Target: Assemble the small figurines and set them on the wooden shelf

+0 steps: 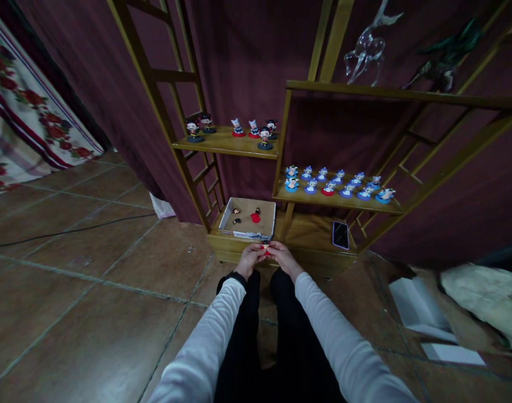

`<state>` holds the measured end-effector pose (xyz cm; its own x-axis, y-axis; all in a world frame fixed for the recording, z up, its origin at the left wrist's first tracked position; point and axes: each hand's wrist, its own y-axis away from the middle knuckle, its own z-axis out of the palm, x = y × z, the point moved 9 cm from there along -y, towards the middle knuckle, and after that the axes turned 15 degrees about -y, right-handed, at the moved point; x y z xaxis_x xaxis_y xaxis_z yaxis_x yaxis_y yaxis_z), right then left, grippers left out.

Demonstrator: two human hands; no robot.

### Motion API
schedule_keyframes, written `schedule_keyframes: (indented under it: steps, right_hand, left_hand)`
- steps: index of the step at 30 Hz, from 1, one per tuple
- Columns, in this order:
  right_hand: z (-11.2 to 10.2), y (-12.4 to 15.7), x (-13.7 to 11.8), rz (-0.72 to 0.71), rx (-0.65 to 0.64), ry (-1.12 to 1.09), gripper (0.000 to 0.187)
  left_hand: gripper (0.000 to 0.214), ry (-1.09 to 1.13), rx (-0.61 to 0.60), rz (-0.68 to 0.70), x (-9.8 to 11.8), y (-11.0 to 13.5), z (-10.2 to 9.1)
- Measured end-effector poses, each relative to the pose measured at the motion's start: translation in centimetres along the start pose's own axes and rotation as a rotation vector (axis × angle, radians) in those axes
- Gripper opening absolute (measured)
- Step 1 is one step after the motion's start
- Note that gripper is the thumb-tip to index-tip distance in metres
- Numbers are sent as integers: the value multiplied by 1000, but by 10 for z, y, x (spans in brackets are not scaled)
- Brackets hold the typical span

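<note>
My left hand (250,257) and my right hand (282,255) meet in front of me, both closed on a small red figurine (265,246) pinched between their fingertips. Just beyond them a shallow cardboard box (268,206) rests on the bottom board of a wooden shelf unit (323,197); it holds a red piece (256,218) and a few small dark parts (236,215). My knees in black trousers are below the hands.
Several blue figurines (337,183) line the right shelf; several red and dark ones (239,131) stand on the upper left shelf. A phone (340,234) lies on the bottom board. White sheets (423,313) and a bag (482,296) lie right. A cable (71,228) crosses the tiled floor.
</note>
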<state>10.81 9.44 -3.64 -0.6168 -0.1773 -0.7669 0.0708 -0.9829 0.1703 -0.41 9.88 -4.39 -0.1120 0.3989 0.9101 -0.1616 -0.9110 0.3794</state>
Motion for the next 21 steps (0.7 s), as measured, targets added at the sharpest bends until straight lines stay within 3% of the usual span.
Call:
schedule_keyframes:
  steps: [6, 21]
  right_hand:
    - [-2, -2, 0, -14, 2, -13, 32]
    - [-2, -5, 5, 13, 7, -32, 33]
  left_hand:
    - [17, 35, -49, -7, -1, -1, 3]
    - [19, 11, -10, -39, -5, -7, -1]
